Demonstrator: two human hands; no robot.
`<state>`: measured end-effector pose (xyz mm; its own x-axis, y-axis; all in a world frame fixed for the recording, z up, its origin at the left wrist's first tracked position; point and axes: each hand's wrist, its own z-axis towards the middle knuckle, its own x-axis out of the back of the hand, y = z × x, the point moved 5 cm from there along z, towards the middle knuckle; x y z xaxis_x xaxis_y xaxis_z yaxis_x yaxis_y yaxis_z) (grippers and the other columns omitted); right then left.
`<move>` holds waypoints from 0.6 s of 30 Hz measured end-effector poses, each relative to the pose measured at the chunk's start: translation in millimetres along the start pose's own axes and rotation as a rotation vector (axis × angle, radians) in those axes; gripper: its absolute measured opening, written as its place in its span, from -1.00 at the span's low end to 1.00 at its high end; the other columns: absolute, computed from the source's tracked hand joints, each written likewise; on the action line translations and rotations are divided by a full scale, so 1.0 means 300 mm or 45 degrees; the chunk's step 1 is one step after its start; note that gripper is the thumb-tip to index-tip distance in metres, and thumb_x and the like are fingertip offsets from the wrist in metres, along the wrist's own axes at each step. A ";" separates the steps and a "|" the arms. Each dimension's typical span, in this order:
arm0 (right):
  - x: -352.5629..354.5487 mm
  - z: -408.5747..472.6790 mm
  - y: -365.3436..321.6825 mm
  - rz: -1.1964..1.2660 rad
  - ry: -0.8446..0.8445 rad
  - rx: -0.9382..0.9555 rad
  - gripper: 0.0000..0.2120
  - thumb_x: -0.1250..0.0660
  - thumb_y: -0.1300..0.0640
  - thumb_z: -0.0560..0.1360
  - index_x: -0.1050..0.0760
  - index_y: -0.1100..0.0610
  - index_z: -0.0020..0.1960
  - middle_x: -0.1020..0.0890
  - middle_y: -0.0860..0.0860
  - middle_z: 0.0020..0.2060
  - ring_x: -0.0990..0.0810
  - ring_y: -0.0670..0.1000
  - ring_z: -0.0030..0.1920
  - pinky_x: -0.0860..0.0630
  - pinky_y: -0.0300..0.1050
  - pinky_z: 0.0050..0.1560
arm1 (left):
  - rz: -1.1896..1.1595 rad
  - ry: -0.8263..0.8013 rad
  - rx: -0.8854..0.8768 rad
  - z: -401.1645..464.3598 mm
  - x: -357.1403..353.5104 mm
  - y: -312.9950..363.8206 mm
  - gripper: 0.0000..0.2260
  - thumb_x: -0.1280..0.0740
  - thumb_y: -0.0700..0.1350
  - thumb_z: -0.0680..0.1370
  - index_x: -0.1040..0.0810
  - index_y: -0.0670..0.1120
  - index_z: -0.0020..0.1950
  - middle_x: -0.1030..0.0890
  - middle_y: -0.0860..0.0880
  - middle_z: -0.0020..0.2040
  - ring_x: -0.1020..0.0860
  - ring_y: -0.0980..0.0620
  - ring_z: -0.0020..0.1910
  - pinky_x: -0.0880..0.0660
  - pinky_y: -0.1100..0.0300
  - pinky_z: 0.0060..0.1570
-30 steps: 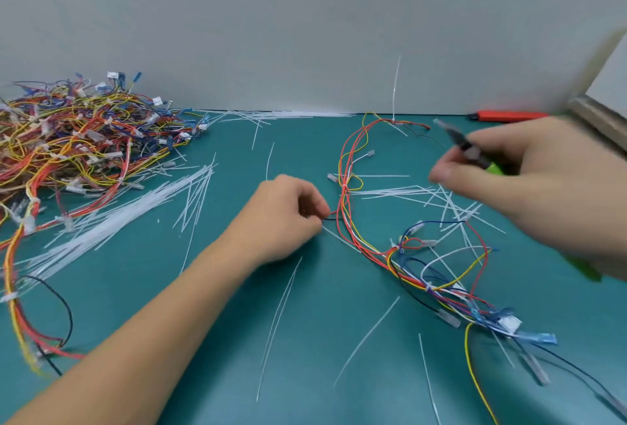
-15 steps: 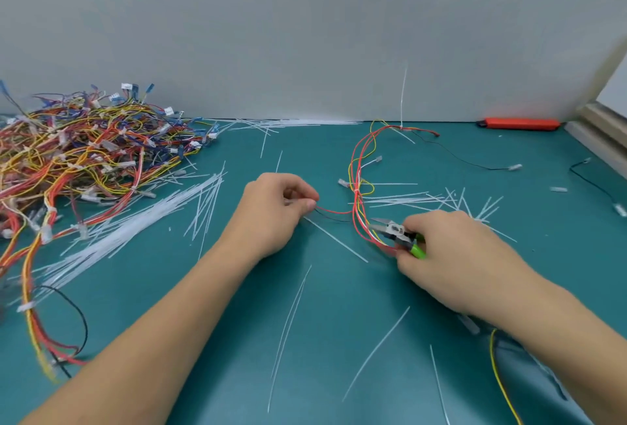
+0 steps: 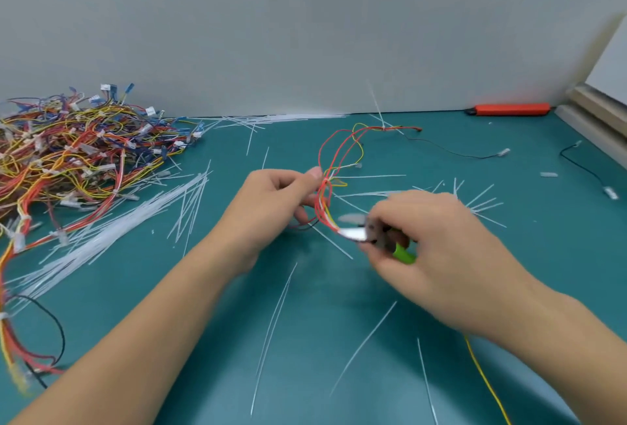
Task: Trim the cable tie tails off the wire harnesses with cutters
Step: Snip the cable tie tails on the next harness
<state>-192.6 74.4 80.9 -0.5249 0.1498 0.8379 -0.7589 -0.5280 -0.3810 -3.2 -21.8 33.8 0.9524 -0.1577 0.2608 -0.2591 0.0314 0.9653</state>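
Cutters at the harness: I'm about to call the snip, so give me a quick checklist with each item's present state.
1. Right hand grips the cutters: ok.
2. Left hand pinches the wire harness steady: ok.
3. Cutter tip at the bundle: ok, though blurred.
4. Blades on the tie tail and not on a wire: cannot tell, motion blur.
5. Left fingers apart from the blades: ok.
6. Mat clear of trimmed tails: not ok.
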 end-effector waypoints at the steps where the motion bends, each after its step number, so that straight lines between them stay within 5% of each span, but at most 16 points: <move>1: -0.017 -0.006 -0.019 -0.044 -0.071 0.050 -0.90 -0.34 0.01 0.50 -0.48 -0.02 -0.17 -0.46 -0.13 -0.32 -0.44 -0.01 -0.22 -0.45 0.05 -0.12 | -0.038 -0.025 0.027 0.001 -0.004 -0.009 -0.69 -0.39 0.22 0.56 -0.75 0.00 -0.08 -0.75 0.01 -0.13 -0.49 0.08 -0.36 -0.35 0.20 -0.34; 5: -0.076 -0.027 -0.066 -0.136 -0.278 0.124 -0.89 -0.27 -0.07 0.52 -0.40 -0.09 -0.14 -0.43 -0.15 -0.26 -0.42 -0.05 -0.14 -0.40 -0.01 0.00 | -0.095 -0.065 0.100 0.007 -0.007 -0.036 -0.83 -0.50 -0.03 0.54 -0.74 -0.13 -0.09 -0.72 -0.03 -0.24 -0.44 0.12 -0.46 -0.31 0.29 -0.48; 9: -0.074 -0.032 -0.067 0.105 -0.322 0.008 -0.74 -0.32 -0.14 0.57 -0.43 0.00 -0.17 -0.46 -0.07 -0.32 -0.44 -0.01 -0.22 -0.39 -0.07 -0.20 | -0.109 -0.082 0.142 0.007 -0.010 -0.044 -0.95 -0.51 -0.15 0.52 -0.75 -0.11 -0.09 -0.72 -0.07 -0.22 -0.48 0.11 -0.42 -0.39 0.30 -0.46; 14: 0.014 0.007 0.031 0.465 0.005 -0.258 -0.72 -0.41 0.00 0.59 -0.56 0.20 -0.15 -0.50 0.13 -0.36 -0.31 -0.12 -0.39 -0.35 -0.03 -0.31 | -0.360 -0.141 0.197 0.006 -0.011 -0.037 -0.91 -0.44 -0.23 0.56 -0.73 -0.17 0.02 -0.69 -0.04 -0.24 -0.52 0.10 -0.40 -0.50 0.27 -0.36; 18: 0.059 0.010 0.185 0.349 0.077 -0.583 -0.91 -0.43 0.01 0.53 -0.69 -0.03 -0.11 -0.57 -0.04 -0.39 -0.36 -0.14 -0.42 -0.37 -0.15 -0.31 | -0.573 -0.123 0.240 0.011 -0.002 -0.037 -0.89 -0.41 -0.22 0.57 -0.75 -0.14 -0.06 -0.71 -0.07 -0.14 -0.58 0.08 -0.33 -0.57 0.23 -0.27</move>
<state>-242.8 45.1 75.6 -0.7385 0.1124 0.6649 -0.6742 -0.1380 -0.7255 -1.4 -25.3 23.0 0.9595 -0.2060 -0.1923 0.1415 -0.2383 0.9608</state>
